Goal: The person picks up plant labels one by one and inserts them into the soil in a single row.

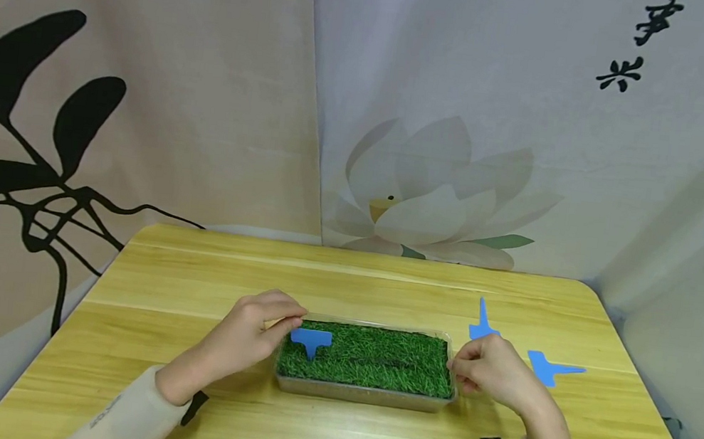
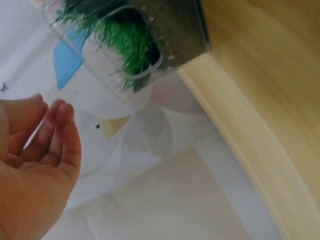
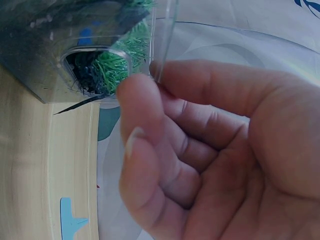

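Observation:
A clear plastic box [image 1: 366, 395] filled with green artificial grass [image 1: 376, 358] sits between my hands. At its left end a blue T-shaped plant label [image 1: 310, 341] stands in the grass with its crossbar up. My left hand [image 1: 257, 320] is beside that label at the box's far left corner. In the left wrist view, its loosely bent fingers [image 2: 62, 132] hold nothing and are apart from both label and box. My right hand [image 1: 493, 370] pinches the box's right rim between thumb and fingers, seen close up in the right wrist view.
Two more blue T-shaped labels lie on the wooden table [image 1: 329, 435] at the right: one label [image 1: 483, 322] just beyond my right hand, another label [image 1: 552, 369] farther right. A printed cloth [image 1: 243, 93] hangs behind the table's far edge.

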A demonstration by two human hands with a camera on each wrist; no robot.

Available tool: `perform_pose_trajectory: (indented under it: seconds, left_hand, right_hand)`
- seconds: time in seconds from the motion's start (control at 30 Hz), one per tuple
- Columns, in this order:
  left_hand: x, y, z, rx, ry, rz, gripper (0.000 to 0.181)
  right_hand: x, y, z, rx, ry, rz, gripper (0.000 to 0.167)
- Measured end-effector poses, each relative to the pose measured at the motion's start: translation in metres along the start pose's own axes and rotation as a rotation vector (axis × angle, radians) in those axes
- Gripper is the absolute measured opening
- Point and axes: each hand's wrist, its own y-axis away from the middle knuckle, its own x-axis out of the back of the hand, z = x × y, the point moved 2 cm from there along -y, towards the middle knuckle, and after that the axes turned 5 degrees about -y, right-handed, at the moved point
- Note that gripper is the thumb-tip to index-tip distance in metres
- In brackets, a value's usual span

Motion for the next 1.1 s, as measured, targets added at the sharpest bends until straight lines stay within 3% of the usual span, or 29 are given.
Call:
perform_pose_trajectory:
  seconds: [0.23, 0.37, 0.47, 0.7, 0.87, 1.1]
  left_hand:
    - [0.009, 0.006, -0.003, 0.172, -0.073, 0.155, 0.020]
    - [0.011, 0.012, -0.002, 0.286, -0.090, 0.194, 0.017]
    - [0.011, 0.016, -0.002, 0.370, -0.093, 0.161, 0.015]
    - [0.009, 0.024, -0.002, 0.583, 0.005, -0.031, 0.012]
    - [0.002, 0.026, -0.002, 0.608, 0.032, -0.097, 0.013]
    - [-0.004, 0.028, -0.004, 0.603, 0.043, -0.103, 0.015]
  right_hand:
    - [0.000, -0.001, 0.000, 0.001, -0.010, -0.008, 0.024]
    - [0.000, -0.001, 0.000, -0.005, -0.022, -0.017, 0.025]
    - [0.000, -0.001, 0.000, -0.007, -0.025, -0.021, 0.025]
    - [0.000, -0.001, -0.001, 0.004, 0.003, -0.006, 0.022]
    - [0.000, 0.000, -0.001, 0.003, 0.002, -0.009, 0.023]
    - [0.000, 0.000, -0.002, 0.003, 0.012, -0.009, 0.024]
